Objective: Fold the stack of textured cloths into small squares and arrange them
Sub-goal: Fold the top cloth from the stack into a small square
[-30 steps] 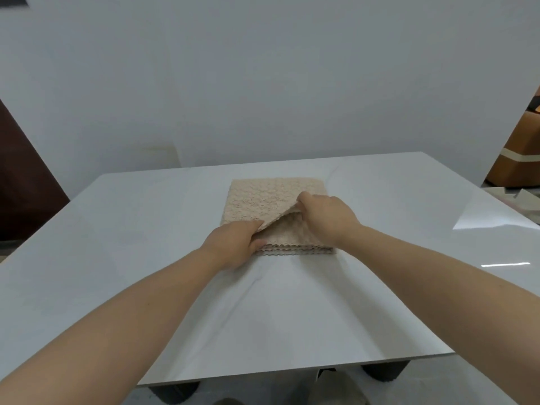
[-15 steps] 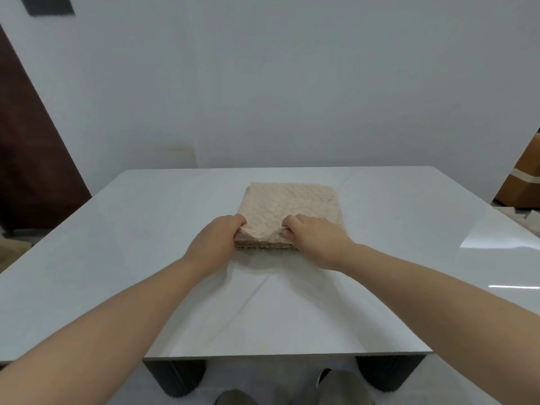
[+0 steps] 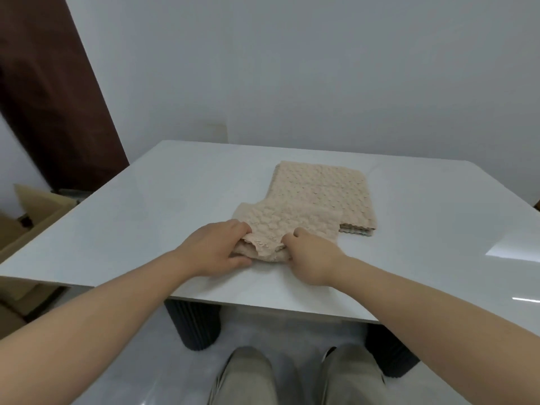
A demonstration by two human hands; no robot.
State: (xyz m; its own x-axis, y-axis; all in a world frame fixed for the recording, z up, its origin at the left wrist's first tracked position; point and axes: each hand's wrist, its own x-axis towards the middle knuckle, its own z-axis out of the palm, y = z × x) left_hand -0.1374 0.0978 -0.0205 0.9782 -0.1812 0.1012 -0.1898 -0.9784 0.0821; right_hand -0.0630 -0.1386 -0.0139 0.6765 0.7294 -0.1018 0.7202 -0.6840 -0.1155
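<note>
A stack of beige textured cloths (image 3: 327,188) lies flat on the white table (image 3: 146,217), right of its middle. One cloth (image 3: 292,220) has slid off the stack toward the near edge, its front part bunched between my hands. My left hand (image 3: 217,247) grips the cloth's near left edge, fingers curled over it. Its near right edge is pinched by my right hand (image 3: 309,258). Part of the pulled cloth still overlaps the stack.
The table's near edge runs just below my hands, with dark ribbed legs (image 3: 194,325) under it. Cardboard boxes (image 3: 26,217) stand on the floor at the left, beside a dark brown door (image 3: 49,92). My legs (image 3: 298,378) show below.
Both hands have drawn the top cloth off the stack toward the near table edge. The view has also shifted, so the stack now lies further right.
</note>
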